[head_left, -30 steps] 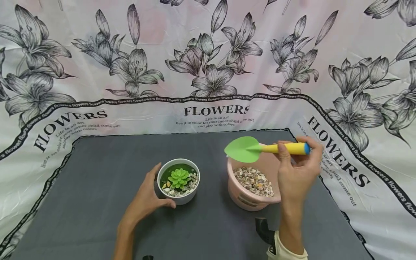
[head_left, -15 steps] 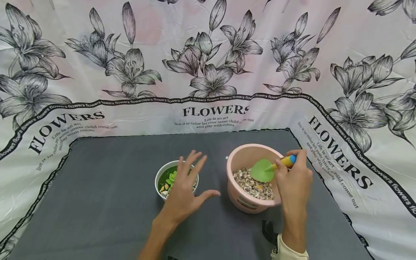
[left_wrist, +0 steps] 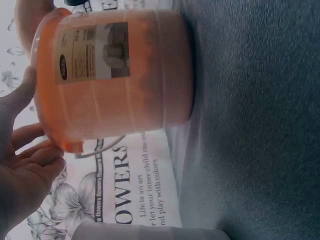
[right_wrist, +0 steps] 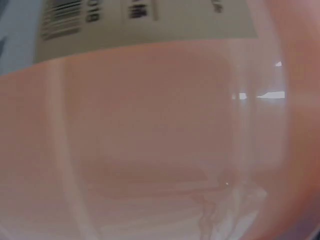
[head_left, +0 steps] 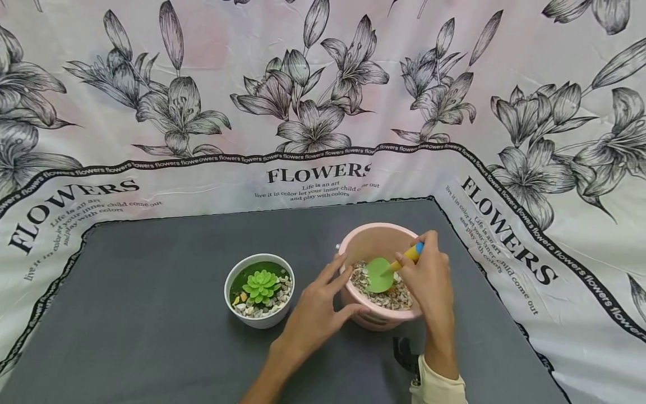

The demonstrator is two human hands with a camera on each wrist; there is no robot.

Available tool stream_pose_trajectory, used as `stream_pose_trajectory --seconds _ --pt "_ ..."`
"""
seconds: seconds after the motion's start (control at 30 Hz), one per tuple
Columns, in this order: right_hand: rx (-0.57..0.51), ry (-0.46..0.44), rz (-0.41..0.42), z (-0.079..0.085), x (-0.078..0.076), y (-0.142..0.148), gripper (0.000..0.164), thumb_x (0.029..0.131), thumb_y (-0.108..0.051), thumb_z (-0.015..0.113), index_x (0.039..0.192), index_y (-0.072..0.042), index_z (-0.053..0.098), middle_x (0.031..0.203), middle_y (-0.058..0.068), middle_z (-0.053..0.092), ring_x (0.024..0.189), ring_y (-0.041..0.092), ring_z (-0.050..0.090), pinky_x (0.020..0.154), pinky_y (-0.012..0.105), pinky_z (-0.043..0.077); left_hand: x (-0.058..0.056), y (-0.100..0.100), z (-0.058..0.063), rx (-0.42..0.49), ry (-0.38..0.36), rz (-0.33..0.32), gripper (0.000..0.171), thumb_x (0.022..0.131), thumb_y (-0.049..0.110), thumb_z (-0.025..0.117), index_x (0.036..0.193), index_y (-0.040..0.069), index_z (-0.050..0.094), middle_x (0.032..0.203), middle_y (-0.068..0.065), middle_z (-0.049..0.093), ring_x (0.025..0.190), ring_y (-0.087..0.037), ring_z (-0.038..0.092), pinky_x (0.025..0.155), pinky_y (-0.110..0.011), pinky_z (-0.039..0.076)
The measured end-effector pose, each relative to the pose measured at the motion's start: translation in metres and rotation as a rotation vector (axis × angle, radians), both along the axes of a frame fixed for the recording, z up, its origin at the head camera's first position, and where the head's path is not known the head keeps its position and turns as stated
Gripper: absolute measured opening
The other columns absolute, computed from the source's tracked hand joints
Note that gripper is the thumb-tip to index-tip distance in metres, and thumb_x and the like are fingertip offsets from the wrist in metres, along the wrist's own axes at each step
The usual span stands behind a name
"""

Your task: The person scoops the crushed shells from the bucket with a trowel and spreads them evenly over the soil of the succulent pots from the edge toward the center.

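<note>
Head view evenly lit, soft shadows on surface (head_left: 151,314); left wrist dim, hazy; right wrist blurry, label (right_wrist: 150,27) unfocused, glare on pink bucket (right_wrist: 150,125).

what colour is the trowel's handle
The handle of the trowel is yellow with a blue end, seen best in the head view.

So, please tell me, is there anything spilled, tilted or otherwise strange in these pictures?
Nothing looks spilled or damaged: the pink bucket and white pot stand upright, and the visible pebbles lie inside them. One small oddity: on the cloth behind, the middle FLOWERS print loses part of its last letter, perhaps in a fold.
</note>
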State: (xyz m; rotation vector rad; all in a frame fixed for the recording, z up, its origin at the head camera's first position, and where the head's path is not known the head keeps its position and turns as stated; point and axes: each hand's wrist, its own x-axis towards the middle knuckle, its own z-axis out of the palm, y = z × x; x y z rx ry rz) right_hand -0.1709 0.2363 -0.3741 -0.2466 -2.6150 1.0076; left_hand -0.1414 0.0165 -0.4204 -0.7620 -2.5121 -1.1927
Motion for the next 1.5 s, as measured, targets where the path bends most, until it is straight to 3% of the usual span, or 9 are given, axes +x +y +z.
stream_pose_trajectory --seconds 0.17,0.43,0.63,0.73,0.93,1.17,1.33,1.5 --pt "-0.060 0.000 -0.013 -0.001 -0.002 -0.001 0.036 0.096 -0.011 0.074 0.118 0.002 0.049 0.095 0.029 0.069 0.073 0.033 0.072 0.057 0.026 0.050 -0.001 -0.004 0.000 0.037 -0.031 -0.026 0.071 0.084 0.032 0.087 0.145 0.006 0.062 0.162 -0.012 0.049 0.149 -0.032 0.050 0.114 -0.044 0.051" --pt "-0.191 0.002 -0.074 0.003 -0.002 0.000 0.041 0.097 -0.014 0.073 0.125 0.005 0.049 0.107 0.028 0.065 0.088 0.036 0.073 0.062 0.017 0.057 -0.002 -0.007 -0.001 0.053 -0.058 -0.028 0.069 0.085 0.030 0.086 0.146 0.010 0.062 0.163 -0.008 0.049 0.151 -0.030 0.047 0.125 -0.044 0.040" --pt "-0.383 0.030 -0.101 0.011 0.003 0.008 0.044 0.099 -0.008 0.070 0.130 0.008 0.044 0.113 0.026 0.058 0.069 0.002 0.069 0.061 0.018 0.061 -0.002 -0.006 -0.004 0.076 -0.045 -0.045 0.068 0.084 0.029 0.087 0.144 0.008 0.064 0.161 -0.008 0.051 0.154 -0.030 0.042 0.126 -0.049 0.038" --pt "-0.468 0.045 -0.091 0.014 0.005 0.015 0.043 0.099 -0.005 0.068 0.131 0.008 0.042 0.113 0.023 0.053 0.061 -0.007 0.066 0.061 0.019 0.062 -0.002 -0.007 -0.005 0.087 -0.034 -0.035 0.067 0.083 0.029 0.087 0.143 0.007 0.065 0.160 -0.008 0.053 0.154 -0.029 0.043 0.124 -0.049 0.041" --pt "-0.645 0.060 -0.132 0.017 0.008 0.027 0.034 0.098 -0.001 0.068 0.123 -0.001 0.044 0.111 0.017 0.049 0.060 -0.002 0.071 0.061 0.021 0.063 -0.004 -0.009 -0.008 0.083 -0.027 -0.028 0.069 0.083 0.031 0.087 0.145 0.010 0.063 0.160 -0.007 0.053 0.155 -0.028 0.042 0.119 -0.046 0.047" --pt "-0.747 0.120 -0.177 0.020 0.012 0.037 0.031 0.097 -0.002 0.070 0.116 -0.010 0.048 0.101 0.008 0.056 0.061 0.003 0.074 0.059 0.023 0.063 -0.005 -0.010 -0.011 0.083 -0.020 -0.021 0.069 0.084 0.033 0.086 0.146 0.012 0.063 0.162 -0.003 0.051 0.156 -0.023 0.041 0.118 -0.044 0.049" --pt "-0.865 0.220 -0.179 0.025 0.018 0.039 0.032 0.093 0.002 0.073 0.112 -0.010 0.050 0.082 -0.004 0.067 0.057 0.009 0.075 0.055 0.025 0.062 -0.005 -0.009 -0.015 0.100 0.029 -0.011 0.069 0.084 0.032 0.087 0.145 0.008 0.063 0.161 -0.006 0.052 0.153 -0.026 0.046 0.122 -0.044 0.044" --pt "-0.923 0.309 -0.175 0.030 0.024 0.039 0.034 0.092 0.005 0.074 0.112 -0.008 0.051 0.089 0.000 0.069 0.060 0.011 0.076 0.053 0.027 0.061 -0.005 -0.007 -0.020 0.120 0.061 -0.005 0.070 0.083 0.030 0.087 0.145 0.008 0.063 0.161 -0.008 0.052 0.152 -0.027 0.047 0.118 -0.043 0.047"
